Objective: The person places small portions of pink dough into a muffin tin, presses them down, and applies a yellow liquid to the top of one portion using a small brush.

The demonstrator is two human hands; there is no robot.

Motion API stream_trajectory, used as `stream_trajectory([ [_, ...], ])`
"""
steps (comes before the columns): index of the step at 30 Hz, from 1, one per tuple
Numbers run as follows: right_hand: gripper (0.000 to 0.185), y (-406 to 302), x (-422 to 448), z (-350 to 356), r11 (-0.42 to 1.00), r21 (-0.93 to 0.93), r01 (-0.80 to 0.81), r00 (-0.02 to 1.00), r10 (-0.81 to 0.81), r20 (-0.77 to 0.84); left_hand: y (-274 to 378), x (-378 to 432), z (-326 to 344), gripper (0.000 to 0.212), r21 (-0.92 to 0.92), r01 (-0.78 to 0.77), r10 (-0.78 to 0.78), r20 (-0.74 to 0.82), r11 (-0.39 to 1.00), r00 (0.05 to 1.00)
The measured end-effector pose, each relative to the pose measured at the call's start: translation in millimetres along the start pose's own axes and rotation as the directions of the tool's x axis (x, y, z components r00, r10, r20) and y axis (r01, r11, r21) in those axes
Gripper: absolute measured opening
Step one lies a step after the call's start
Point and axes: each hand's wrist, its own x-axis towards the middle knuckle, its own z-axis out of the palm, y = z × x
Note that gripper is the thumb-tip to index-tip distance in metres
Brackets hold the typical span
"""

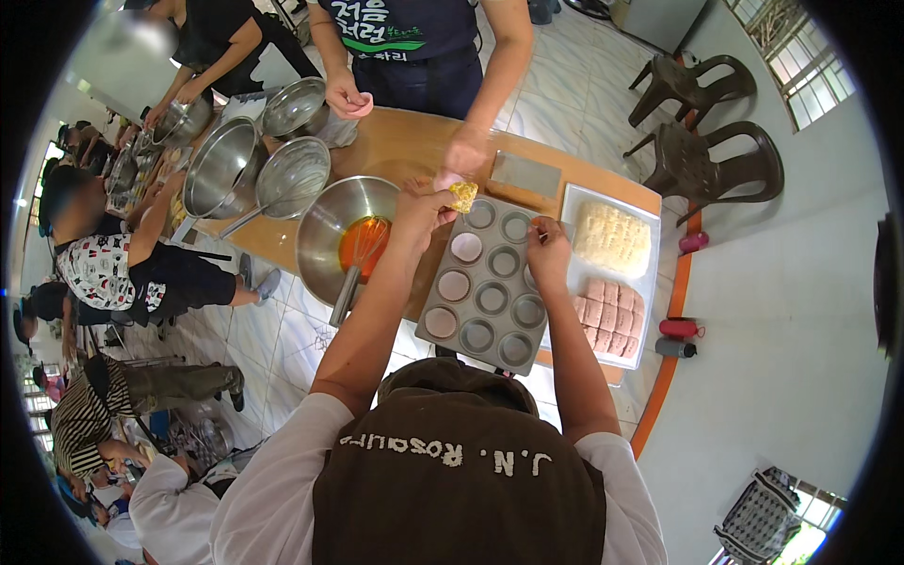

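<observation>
Pinched in my left hand (pixel 422 215) is a yellow patterned piece that looks like a paper baking cup (pixel 463 197), held over the far left corner of a grey metal muffin tin (pixel 507 229). My right hand (pixel 550 253) is at the tin's right edge, its fingers curled near a small orange bit; what they grip is partly hidden. Pale paper liners (pixel 453 285) sit in several cups of the left column. Left of the tin, a steel mixing bowl (pixel 312 244) contains orange liquid (pixel 357 244) and a wire whisk (pixel 346 293) leaning on its rim.
Across the wooden table (pixel 395 138), a person in an apron (pixel 417 42) holds a pink paper cup (pixel 363 106). Right of the tin, a tray (pixel 568 201) bears pale scored dough (pixel 613 236) and brown cut pieces (pixel 611 318). Steel bowls (pixel 222 166) stand left; plastic chairs (pixel 713 162) stand beyond.
</observation>
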Motion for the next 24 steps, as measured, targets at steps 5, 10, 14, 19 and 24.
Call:
stream_trajectory([
  [5,0.016,15.9,-4.5,-6.0,0.999,0.006,-0.049,0.998,0.049,-0.046,-23.7,10.8,7.9,0.063,0.141,0.000,0.002,-0.012,0.990,1.000],
  [10,0.018,18.0,-14.3,-10.0,0.998,0.049,-0.038,0.998,0.040,-0.046,-51.9,36.5,15.1,0.064,0.296,-0.051,0.065,-0.037,0.954,0.997],
  [14,0.019,16.6,-22.6,-19.3,0.990,0.097,-0.104,0.994,0.106,-0.018,-66.4,49.1,24.2,0.062,0.443,-0.052,0.078,-0.041,0.895,0.996],
  [19,0.020,2.7,-27.5,-24.3,0.983,0.140,-0.116,0.993,0.119,-0.011,-95.5,69.0,7.5,0.060,0.559,-0.221,0.267,-0.001,0.799,0.964],
  [24,0.025,1.7,-28.0,-32.2,0.990,0.119,-0.081,0.996,0.084,-0.021,-82.0,47.6,21.6,0.056,0.678,-0.269,0.353,0.016,0.684,0.936],
])
